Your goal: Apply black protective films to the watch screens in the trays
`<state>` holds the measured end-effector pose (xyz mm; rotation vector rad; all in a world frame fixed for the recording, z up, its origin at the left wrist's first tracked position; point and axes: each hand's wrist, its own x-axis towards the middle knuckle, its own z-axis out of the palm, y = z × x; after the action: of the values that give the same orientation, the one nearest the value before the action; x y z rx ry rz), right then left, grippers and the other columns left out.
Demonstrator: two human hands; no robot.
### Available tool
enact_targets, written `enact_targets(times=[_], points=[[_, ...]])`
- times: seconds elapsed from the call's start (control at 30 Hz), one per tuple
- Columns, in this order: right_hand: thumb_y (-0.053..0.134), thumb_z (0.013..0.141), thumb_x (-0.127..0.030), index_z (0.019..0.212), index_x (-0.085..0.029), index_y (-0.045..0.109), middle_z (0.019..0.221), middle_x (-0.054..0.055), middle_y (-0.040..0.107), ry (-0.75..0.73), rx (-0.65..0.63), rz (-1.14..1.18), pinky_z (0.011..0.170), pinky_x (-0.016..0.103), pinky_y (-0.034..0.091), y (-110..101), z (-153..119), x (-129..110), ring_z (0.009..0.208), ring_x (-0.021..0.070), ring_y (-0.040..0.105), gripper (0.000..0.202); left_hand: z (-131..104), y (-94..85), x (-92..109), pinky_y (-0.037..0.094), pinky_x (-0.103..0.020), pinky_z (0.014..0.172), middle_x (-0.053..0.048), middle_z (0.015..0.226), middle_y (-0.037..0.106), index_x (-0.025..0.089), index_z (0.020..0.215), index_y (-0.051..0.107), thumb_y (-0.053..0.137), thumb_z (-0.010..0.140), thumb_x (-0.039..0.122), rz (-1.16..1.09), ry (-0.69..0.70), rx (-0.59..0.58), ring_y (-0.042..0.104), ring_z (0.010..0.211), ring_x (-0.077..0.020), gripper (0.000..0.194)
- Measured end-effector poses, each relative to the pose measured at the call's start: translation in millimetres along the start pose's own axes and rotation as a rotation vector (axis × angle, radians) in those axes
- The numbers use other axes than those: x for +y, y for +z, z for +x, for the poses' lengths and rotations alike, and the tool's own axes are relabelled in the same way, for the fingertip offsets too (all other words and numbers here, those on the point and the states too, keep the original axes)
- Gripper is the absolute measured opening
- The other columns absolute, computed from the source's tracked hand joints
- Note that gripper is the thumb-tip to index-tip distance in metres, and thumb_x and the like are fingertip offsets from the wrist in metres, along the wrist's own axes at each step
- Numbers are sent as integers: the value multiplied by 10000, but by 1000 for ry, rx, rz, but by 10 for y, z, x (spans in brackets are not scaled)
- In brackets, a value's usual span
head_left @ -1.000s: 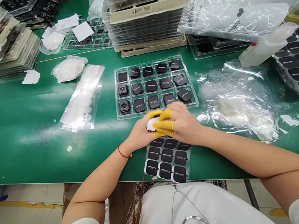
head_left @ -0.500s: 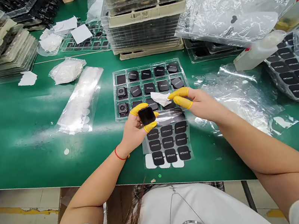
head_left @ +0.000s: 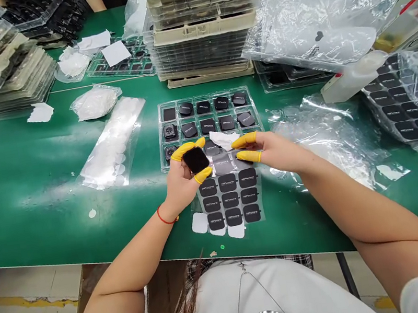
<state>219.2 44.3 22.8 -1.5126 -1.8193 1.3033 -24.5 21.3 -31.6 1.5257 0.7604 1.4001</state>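
My left hand (head_left: 182,176), in yellow finger cots, grips a black square watch body (head_left: 196,160) with its glossy screen facing up. My right hand (head_left: 271,151), its fingertips also in yellow cots, pinches a crumpled white wipe (head_left: 224,140) just right of the watch. Behind both hands lies a clear compartment tray (head_left: 174,100) with black watches and square black pieces; its front row is partly hidden. Below the hands is a sheet of black square stickers (head_left: 230,199) with white lettering, and a few white backing squares (head_left: 199,223) stick out at its lower edge.
Tall tray stacks stand at the back centre (head_left: 204,54) and left (head_left: 6,77). Clear plastic bags (head_left: 325,138) and a white bottle (head_left: 355,78) lie to the right. Left of the tray are a strip of clear round films (head_left: 115,139) and a white bag (head_left: 95,101).
My left hand has moved slightly left with the watch, which is now tilted differently. The wipe and my right hand have shifted slightly; the sticker sheet sits a little further left.
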Motion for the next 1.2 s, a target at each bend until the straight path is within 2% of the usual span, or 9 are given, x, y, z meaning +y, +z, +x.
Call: enact_targets(times=[0.1, 0.2, 0.3, 0.43, 0.53, 0.63, 0.77, 0.9, 1.2], points=[[695, 773, -351, 1025, -218, 705, 1028, 51, 721, 64, -74, 182, 895, 397, 522, -5, 49, 36, 930, 200, 664, 285, -25, 16, 17, 594, -310, 936, -67, 1214, 666, 266, 1242, 449, 756, 799, 206, -22, -36, -10, 672, 1149, -196, 543], [727, 740, -358, 957, -214, 722, 970, 49, 727, 27, 5, 245, 847, 378, 532, -2, 62, 54, 880, 193, 665, 260, -11, 14, 50, 604, -328, 910, -46, 1137, 678, 264, 1226, 432, 763, 798, 266, -61, -147, 42, 717, 1042, -195, 540], [727, 738, -393, 916, -218, 735, 908, 47, 726, -18, 89, 228, 775, 390, 542, 19, 47, 61, 810, 198, 659, 249, 39, 2, 105, 595, -344, 911, -61, 1121, 683, 252, 1229, 423, 790, 768, 342, -113, -310, 98, 718, 1038, -216, 596], [728, 757, -382, 814, -249, 746, 983, 40, 722, -212, 250, 130, 918, 467, 517, 15, 8, 18, 948, 233, 658, 146, 109, -6, 155, 568, -376, 958, -111, 1150, 693, 203, 1225, 437, 805, 748, 368, -196, -567, 107, 692, 1099, -240, 625], [764, 734, -377, 760, -276, 744, 1009, 26, 706, -358, 330, 184, 988, 468, 485, 0, -22, -49, 1036, 239, 632, 107, 109, 12, 144, 555, -405, 972, -108, 1090, 711, 174, 1216, 455, 817, 731, 354, -211, -652, 77, 697, 1074, -241, 631], [775, 721, -388, 774, -266, 742, 897, 15, 703, -226, 290, 379, 896, 423, 522, 69, -45, -102, 907, 206, 648, 137, 49, 67, 126, 581, -378, 892, -64, 977, 716, 191, 1224, 478, 835, 702, 322, -174, -651, -31, 722, 960, -222, 646], [784, 701, -388, 786, -227, 741, 891, 23, 725, -25, 92, 527, 861, 373, 529, 288, -69, -119, 854, 178, 655, 188, -55, 162, 134, 576, -304, 781, -52, 1007, 691, 211, 1228, 505, 819, 704, 263, -74, -601, -195, 701, 878, -177, 613], [749, 739, -369, 825, -215, 753, 925, 30, 740, -6, -8, 533, 857, 343, 528, 441, -90, -105, 872, 172, 662, 177, -105, 200, 131, 538, -269, 750, -43, 1055, 676, 229, 1243, 518, 792, 732, 258, 37, -518, -250, 657, 843, -136, 580], [725, 767, -368, 877, -232, 769, 971, 30, 743, -10, -3, 435, 880, 357, 515, 467, -79, -90, 890, 180, 661, 180, -132, 180, 80, 537, -279, 774, -47, 1105, 654, 239, 1262, 518, 785, 742, 287, 75, -463, -269, 646, 872, -141, 586]])
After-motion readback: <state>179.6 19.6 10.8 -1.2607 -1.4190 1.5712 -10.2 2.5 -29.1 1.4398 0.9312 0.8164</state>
